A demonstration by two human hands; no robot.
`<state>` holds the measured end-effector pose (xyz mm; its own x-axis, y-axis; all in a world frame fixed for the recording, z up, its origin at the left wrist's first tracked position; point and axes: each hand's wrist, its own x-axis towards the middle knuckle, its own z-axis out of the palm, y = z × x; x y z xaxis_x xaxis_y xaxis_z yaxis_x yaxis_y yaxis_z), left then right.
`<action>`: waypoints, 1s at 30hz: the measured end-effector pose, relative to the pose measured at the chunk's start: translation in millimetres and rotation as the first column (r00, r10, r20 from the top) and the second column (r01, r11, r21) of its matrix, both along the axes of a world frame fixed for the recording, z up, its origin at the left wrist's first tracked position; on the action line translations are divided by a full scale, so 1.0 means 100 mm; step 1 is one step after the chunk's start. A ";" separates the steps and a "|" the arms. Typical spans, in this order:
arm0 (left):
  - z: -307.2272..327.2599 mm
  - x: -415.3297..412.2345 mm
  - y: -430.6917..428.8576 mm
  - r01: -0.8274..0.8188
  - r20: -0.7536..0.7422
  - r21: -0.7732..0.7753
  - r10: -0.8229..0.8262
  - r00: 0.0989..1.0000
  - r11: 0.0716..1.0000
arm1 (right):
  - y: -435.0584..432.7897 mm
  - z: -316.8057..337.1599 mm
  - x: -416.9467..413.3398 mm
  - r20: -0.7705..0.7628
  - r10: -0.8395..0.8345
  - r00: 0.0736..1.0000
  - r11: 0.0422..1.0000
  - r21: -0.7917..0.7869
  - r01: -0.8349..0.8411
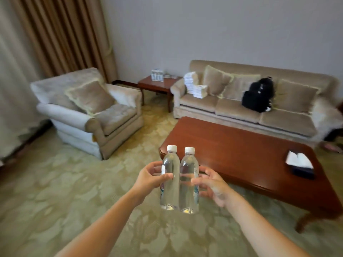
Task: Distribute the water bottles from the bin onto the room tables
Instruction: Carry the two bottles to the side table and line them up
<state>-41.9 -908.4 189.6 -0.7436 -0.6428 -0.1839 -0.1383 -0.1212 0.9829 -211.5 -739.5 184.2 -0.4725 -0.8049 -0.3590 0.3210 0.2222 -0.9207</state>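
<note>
I hold two clear water bottles with white caps upright and side by side in front of me, above the carpet. My left hand [151, 178] grips the left bottle [169, 193] around its middle. My right hand [213, 186] grips the right bottle [189, 195] the same way. A long red-brown coffee table [241, 154] lies just beyond the bottles, to the right. A small side table [157, 85] stands in the far corner with a pack of bottles [157, 74] on it. No bin is in view.
A dark tissue box [300, 164] sits on the coffee table's right end. A beige armchair [89, 112] stands to the left, a sofa [250, 101] behind the table with a black backpack [259, 95] and stacked white packs [194, 85]. Patterned carpet covers the floor.
</note>
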 end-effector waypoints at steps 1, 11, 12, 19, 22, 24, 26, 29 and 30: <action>0.04 -0.05 -0.12 -0.031 -0.004 -0.009 0.031 1.000 0.999 | -0.17 0.04 -0.11 0.000 0.037 0.999 0.999 -0.010 -0.037; 0.22 -0.37 -1.17 -0.286 -0.037 -0.052 0.284 0.958 0.957 | -1.79 0.12 -0.85 0.026 0.285 0.958 0.956 -0.077 -0.282; 0.22 -0.38 -1.29 -0.304 -0.038 -0.055 0.302 0.952 0.951 | -1.96 0.12 -0.87 0.030 0.299 0.954 0.952 -0.073 -0.296; 0.06 -0.47 -2.47 -0.383 -0.020 -0.062 0.383 0.924 0.921 | -3.32 -0.01 -1.03 0.047 0.371 0.927 0.928 -0.063 -0.368; 0.00 -0.53 -3.22 -0.380 -0.020 -0.074 0.380 0.925 0.922 | -4.03 -0.02 -1.07 0.067 0.357 0.932 0.933 -0.067 -0.352; 0.00 -0.58 -3.76 -0.362 -0.023 -0.084 0.362 0.932 0.928 | -4.53 0.00 -1.08 0.080 0.331 0.940 0.942 -0.081 -0.325; 0.06 -0.63 -4.28 -0.339 -0.020 -0.095 0.339 0.941 0.936 | -4.99 0.03 -1.10 0.084 0.306 0.948 0.950 -0.096 -0.298; 0.15 -0.73 -4.96 -0.298 -0.013 -0.114 0.299 0.954 0.948 | -5.59 0.05 -1.16 0.083 0.268 0.960 0.960 -0.106 -0.259; 0.16 -0.76 -5.16 -0.290 -0.009 -0.122 0.291 0.957 0.949 | -5.76 0.05 -1.18 0.084 0.261 0.962 0.962 -0.103 -0.252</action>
